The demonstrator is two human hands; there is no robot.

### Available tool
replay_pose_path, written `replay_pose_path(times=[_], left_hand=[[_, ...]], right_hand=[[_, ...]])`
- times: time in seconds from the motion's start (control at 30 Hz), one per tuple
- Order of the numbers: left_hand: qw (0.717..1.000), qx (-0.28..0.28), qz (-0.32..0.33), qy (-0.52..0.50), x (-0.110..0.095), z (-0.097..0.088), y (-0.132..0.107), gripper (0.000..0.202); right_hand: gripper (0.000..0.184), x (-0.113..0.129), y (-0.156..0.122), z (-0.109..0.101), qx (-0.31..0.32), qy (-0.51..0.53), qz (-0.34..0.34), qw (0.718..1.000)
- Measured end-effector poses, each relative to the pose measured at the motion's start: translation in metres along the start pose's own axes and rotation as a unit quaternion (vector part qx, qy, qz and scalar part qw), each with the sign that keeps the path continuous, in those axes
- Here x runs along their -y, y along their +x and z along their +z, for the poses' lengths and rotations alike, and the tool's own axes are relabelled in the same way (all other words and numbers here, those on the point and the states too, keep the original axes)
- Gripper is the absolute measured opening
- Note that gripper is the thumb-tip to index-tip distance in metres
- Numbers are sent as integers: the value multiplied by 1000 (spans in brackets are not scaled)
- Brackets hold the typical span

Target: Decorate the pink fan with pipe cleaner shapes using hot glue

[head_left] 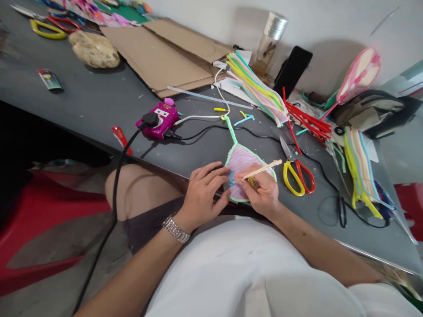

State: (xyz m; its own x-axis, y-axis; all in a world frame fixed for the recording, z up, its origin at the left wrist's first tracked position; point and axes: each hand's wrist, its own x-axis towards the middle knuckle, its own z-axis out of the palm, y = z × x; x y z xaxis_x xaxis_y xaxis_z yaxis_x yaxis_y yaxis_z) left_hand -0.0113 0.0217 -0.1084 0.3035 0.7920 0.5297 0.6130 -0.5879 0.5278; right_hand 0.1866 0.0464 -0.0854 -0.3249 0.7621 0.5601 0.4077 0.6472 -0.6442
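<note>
Lilac leaf shape (243,159) of thin strips with a green border, flat on the grey counter (99,101) near its front edge, green stem pointing away. Left hand (203,193) spread, fingertips on the near border beside a small blue bit (231,178). Right hand (259,189) pinching a pale stick (262,169) and a yellow scrap (253,181) over the leaf. Main risks: a slip of the stick, with enough force to tear the thin strips or flick the blue bit away; too light a press, letting the leaf slide. Also a possible snag from the black cord (211,128) near the stem, or from the scissors (287,178) just beside the leaf.
</note>
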Motion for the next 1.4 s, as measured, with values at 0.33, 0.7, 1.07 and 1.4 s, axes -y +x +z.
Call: replay_pose_path(times=[0.33,0.7,1.07,1.4], left_hand=[[1000,-3,-2,-5,-1,-1,1,16],[1000,7,-6,-1,-1,-1,1,17],[1000,6,-4,0,0,0,0,16],[1000,3,-4,-6,-1,-1,1,15]], right_hand=[[4,1,-2,-3,-28,25,60,998],[9,1,2,1,-19,23,63,998],[9,0,3,1,-14,-2,43,999],[6,2,0,0,-32,-4,63,998]])
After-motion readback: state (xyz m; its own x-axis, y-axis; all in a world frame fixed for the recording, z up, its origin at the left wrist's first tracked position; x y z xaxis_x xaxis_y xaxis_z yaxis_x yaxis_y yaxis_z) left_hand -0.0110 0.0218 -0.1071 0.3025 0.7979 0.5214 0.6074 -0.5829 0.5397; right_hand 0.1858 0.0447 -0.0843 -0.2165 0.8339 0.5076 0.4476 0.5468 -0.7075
